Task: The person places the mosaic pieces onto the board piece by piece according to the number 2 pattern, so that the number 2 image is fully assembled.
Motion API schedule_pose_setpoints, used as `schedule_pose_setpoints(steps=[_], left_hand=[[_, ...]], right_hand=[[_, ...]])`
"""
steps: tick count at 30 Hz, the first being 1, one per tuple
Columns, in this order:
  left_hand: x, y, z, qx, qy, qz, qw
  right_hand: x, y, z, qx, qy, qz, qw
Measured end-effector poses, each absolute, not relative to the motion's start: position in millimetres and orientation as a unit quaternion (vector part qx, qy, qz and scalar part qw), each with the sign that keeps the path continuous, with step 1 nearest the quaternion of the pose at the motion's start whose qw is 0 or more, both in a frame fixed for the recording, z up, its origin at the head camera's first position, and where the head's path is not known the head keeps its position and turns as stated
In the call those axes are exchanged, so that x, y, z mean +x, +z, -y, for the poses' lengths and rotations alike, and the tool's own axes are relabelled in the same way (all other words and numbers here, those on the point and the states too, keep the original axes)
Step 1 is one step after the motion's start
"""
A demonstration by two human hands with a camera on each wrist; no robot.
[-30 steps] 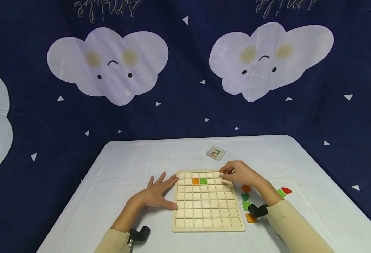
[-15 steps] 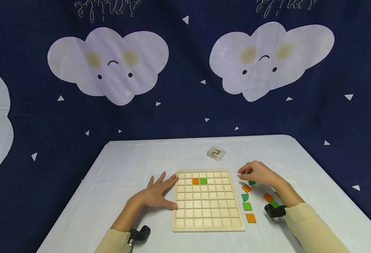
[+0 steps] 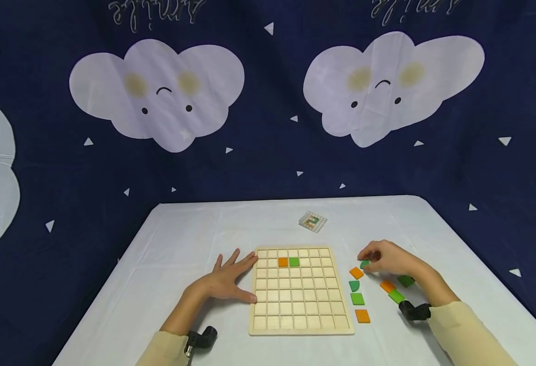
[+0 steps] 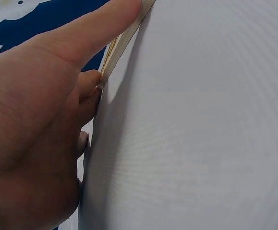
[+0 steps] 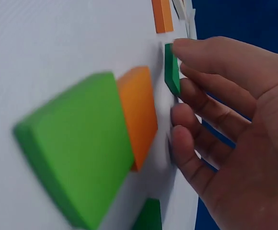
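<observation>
My left hand lies with spread fingers at the left edge of the pale wooden grid board, thumb and fingertips touching its rim. In the left wrist view, the thumb meets the board's side. An orange square and a bright green square sit side by side in the board's second row from the back. To the right of the board, my right hand pinches a dark green tile between thumb and fingers, low at the table; the fingers partly cover it.
Loose tiles lie right of the board: an orange one, a dark green rounded one, a green square and an orange square. More lie below the right wrist, including an orange tile. A small patterned card lies behind the board.
My right hand has left the board's back right corner, moved right, and come down onto the dark green tile. My left hand has stayed in place.
</observation>
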State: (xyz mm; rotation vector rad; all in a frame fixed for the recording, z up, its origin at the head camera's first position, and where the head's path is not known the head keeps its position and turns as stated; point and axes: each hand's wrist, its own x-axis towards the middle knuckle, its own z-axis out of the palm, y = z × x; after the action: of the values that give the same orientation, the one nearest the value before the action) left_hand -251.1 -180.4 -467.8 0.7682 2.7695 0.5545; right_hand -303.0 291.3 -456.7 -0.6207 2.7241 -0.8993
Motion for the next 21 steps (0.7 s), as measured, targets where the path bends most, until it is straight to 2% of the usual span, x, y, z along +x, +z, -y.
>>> schedule_pose_setpoints(steps=[6,14,21], left_hand=[[-251.2,-468.6,180.6,0.258,0.188,-0.941,0.109],[-251.5,-468.4,180.9,0.256,0.191,-0.941,0.11],[-251.5,-468.9,179.8,0.254,0.186,-0.943,0.111]], right_hand=[[-297.6,-456.5,-296.2,-0.225,-0.306,-0.918,0.117],[-295.6,-457.1,-295.6,-0.261,-0.3,-0.914,0.087],[-297.4,-461.3,-293.5,-0.23,-0.298,-0.923,0.083]])
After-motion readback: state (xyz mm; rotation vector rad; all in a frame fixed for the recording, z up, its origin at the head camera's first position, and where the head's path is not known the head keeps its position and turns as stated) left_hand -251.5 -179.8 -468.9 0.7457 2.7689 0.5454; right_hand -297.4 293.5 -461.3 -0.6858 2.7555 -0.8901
